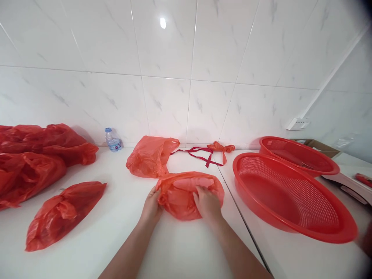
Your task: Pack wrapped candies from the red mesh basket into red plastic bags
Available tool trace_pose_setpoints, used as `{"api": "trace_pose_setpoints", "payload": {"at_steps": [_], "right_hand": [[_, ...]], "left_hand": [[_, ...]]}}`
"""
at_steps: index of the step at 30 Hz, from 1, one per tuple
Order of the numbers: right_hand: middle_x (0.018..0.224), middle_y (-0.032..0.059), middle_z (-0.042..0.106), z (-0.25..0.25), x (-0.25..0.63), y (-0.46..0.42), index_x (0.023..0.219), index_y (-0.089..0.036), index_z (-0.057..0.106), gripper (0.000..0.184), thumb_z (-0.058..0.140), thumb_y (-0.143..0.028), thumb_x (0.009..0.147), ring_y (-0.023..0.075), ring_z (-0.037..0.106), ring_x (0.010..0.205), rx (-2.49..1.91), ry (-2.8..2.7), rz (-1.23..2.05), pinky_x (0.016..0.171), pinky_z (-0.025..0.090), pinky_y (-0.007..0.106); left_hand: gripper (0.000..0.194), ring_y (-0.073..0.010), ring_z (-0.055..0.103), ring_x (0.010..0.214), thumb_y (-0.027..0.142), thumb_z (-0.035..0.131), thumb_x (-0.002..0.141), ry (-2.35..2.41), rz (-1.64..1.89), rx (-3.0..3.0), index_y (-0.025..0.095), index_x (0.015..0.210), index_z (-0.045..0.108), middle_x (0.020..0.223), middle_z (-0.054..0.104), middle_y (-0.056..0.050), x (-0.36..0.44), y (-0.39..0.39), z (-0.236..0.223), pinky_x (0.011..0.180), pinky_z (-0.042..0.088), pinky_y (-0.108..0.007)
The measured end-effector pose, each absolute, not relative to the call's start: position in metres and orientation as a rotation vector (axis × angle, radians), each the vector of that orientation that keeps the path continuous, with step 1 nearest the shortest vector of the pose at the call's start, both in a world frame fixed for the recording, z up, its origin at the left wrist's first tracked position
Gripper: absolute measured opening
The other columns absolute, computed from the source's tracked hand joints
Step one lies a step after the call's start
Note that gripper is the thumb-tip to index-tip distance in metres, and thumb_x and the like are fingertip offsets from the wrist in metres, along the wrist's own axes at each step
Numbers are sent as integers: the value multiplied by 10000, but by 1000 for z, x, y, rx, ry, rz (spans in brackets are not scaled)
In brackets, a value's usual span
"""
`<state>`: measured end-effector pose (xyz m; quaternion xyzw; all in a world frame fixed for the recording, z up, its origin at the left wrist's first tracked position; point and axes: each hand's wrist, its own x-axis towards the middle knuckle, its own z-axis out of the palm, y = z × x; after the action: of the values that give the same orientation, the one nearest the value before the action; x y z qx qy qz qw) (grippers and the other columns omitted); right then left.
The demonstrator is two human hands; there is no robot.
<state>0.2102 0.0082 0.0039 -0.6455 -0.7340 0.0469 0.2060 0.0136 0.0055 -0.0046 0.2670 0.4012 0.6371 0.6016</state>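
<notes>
A red plastic bag [180, 211] lies in front of me on the white table, its top loosely gathered. At its left edge my left hand [151, 203] is closed on the thin plastic. My right hand [207, 201] rests over the bag's right part, its fingers curled into the plastic folds. Near those fingertips a pale pinkish shape [192, 183] shows within the bag; its kind I cannot make out. Right behind, another red plastic bag [149, 155] lies slumped, close to the first one.
To the left are a knotted red bag [58, 217] and a heap of red bags [43, 151]. A water bottle [112, 140], dark red straps [200, 153] and a tied bag [222, 148] lie by the wall. Red baskets [273, 224] and a cardboard box [325, 147] stand right.
</notes>
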Motion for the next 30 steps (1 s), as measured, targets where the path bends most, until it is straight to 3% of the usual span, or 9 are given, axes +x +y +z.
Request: {"api": "trace_pose_setpoints", "payload": {"at_steps": [4, 7, 10, 12, 17, 22, 26, 28, 30], "right_hand": [[809, 80, 664, 2, 242, 22, 938, -210, 642, 224, 457, -319, 875, 200, 607, 704, -2021, -1911, 176, 555, 376, 277], [795, 67, 663, 2, 245, 23, 883, -217, 644, 164, 520, -307, 825, 198, 602, 695, -2040, -1914, 207, 552, 359, 274], [837, 64, 663, 1, 237, 21, 929, -209, 637, 177, 546, -268, 789, 199, 602, 719, -1973, -1981, 252, 563, 357, 272], [938, 75, 656, 0, 232, 20, 1029, -204, 618, 268, 564, -254, 771, 200, 602, 767, -1890, -2015, 261, 603, 375, 278], [1040, 66, 630, 0, 228, 18, 985, -225, 658, 244, 558, -215, 762, 211, 553, 953, -1667, -2113, 266, 786, 381, 307], [793, 24, 658, 3, 238, 15, 712, -226, 674, 173, 541, -117, 714, 194, 559, 867, -1534, -2171, 360, 764, 360, 301], [733, -20, 665, 5, 259, 16, 744, -262, 690, 315, 513, -19, 649, 153, 577, 723, -1571, -2054, 560, 640, 359, 246], [817, -24, 683, 7, 268, 18, 850, -285, 696, 405, 497, 0, 644, 150, 593, 749, -1589, -2022, 566, 627, 363, 235], [858, -14, 686, 11, 272, 18, 919, -286, 687, 435, 486, -1, 659, 151, 598, 760, -1617, -1979, 513, 625, 362, 234]], "left_hand": [[262, -134, 587, 646, 284, 696, 622, 1054, 1539, 606, 167, 825, 577, 750, 617, -4, -1, 13, -7, 582, 469, -253], [314, -176, 601, 831, 337, 650, 711, 1235, 1673, 735, 206, 979, 555, 947, 601, -33, -2, 3, 2, 675, 494, -298], [372, -242, 493, 1143, 253, 643, 746, 1562, 2066, 1420, 259, 1101, 530, 1192, 520, -70, 11, -23, 18, 909, 443, -409], [407, -253, 498, 1139, 151, 676, 703, 1449, 2230, 2050, 288, 1070, 561, 1178, 536, -67, 28, -45, 25, 943, 420, -438], [409, -216, 614, 941, 62, 505, 805, 770, 1475, 2752, 308, 1124, 574, 1028, 657, -72, 78, -63, 20, 763, 521, -372], [289, -300, 580, 1057, 156, 510, 821, 1445, 1228, 2716, 283, 1044, 644, 1105, 662, -90, 65, -14, 5, 933, 415, -552], [406, -399, 307, 1322, 272, 564, 804, 2059, 983, 2354, 242, 1209, 567, 1402, 436, -161, 25, 1, 0, 961, 286, -668], [430, -397, 317, 1315, 311, 580, 787, 2087, 955, 2165, 239, 1210, 565, 1405, 432, -161, 14, 1, 2, 962, 287, -654], [357, -348, 495, 1169, 327, 574, 779, 1947, 997, 1923, 253, 1127, 615, 1257, 577, -127, 12, 0, 6, 917, 393, -537]]}}
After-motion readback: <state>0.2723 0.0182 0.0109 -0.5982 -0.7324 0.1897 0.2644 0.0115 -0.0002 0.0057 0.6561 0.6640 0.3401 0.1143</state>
